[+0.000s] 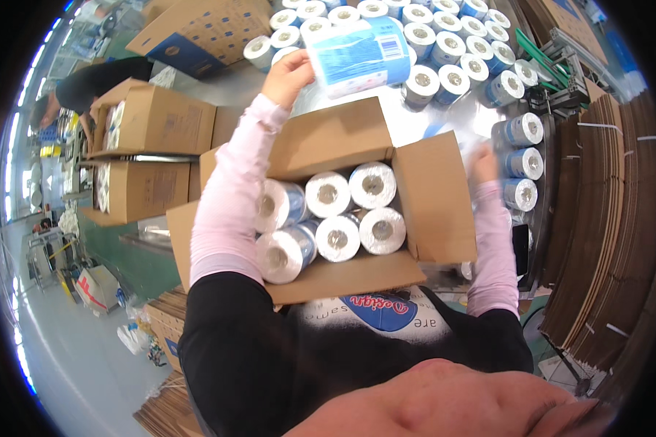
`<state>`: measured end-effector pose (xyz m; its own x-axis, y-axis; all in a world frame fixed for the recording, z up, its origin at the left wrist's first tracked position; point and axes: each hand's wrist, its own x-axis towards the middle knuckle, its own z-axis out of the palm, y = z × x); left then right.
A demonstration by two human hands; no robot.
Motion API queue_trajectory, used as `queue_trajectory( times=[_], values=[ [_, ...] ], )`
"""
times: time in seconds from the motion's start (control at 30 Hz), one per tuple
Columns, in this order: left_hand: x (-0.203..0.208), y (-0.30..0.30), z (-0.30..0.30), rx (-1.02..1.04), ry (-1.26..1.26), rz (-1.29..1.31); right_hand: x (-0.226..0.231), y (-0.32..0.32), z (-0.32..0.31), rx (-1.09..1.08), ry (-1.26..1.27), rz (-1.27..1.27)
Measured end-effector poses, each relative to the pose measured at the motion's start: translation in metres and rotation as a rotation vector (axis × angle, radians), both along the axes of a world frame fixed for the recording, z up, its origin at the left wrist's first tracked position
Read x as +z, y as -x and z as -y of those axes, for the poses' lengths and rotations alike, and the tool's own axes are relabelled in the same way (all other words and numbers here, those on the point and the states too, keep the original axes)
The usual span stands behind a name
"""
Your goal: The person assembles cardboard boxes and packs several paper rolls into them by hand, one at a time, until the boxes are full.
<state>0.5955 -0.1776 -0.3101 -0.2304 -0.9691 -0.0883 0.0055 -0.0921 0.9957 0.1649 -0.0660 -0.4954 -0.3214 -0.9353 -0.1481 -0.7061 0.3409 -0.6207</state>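
My left hand (pixel 290 76) grips the left end of a plastic-wrapped roll (pixel 361 57) with a blue and white label, held on its side above the far edge of an open cardboard box (pixel 439 200). Inside the box, several similar white rolls (pixel 337 239) stand in two rows. Their round ends face up; the two leftmost lean. To the right of the box, my right hand (pixel 482 164) is smeared by motion over the table, close to a short column of rolls (pixel 523 164). Whether it holds anything does not show.
Many wrapped rolls (pixel 452 76) stand on the shiny table beyond the box. Filled cartons (pixel 153 191) sit at left, near another person's arm (pixel 102 81). A printed carton (pixel 204 33) lies far left. Stacked flat cardboard (pixel 598 218) lines the right side, by a green-edged metal frame (pixel 543 58).
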Motion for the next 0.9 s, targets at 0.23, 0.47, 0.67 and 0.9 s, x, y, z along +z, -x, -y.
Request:
queue_trajectory(
  times=[0.23, 0.47, 0.67, 0.9],
  values=[
    [0.094, -0.007, -0.175, -0.534, 0.292, 0.513, 0.251, -0.050, -0.008, 0.987, 0.092, 0.549],
    [0.074, -0.001, -0.246, -0.588, 0.569, 1.099, 0.213, -0.194, -0.120, 1.332, 0.278, -0.584],
    [0.085, -0.132, -0.248, 0.136, 0.467, 1.251, 0.245, -0.165, -0.177, 1.256, -0.069, -0.380],
    [0.046, -0.225, -0.299, 0.342, -0.342, 0.904, 0.203, -0.023, -0.160, 0.160, 0.052, -0.416]
  ],
)
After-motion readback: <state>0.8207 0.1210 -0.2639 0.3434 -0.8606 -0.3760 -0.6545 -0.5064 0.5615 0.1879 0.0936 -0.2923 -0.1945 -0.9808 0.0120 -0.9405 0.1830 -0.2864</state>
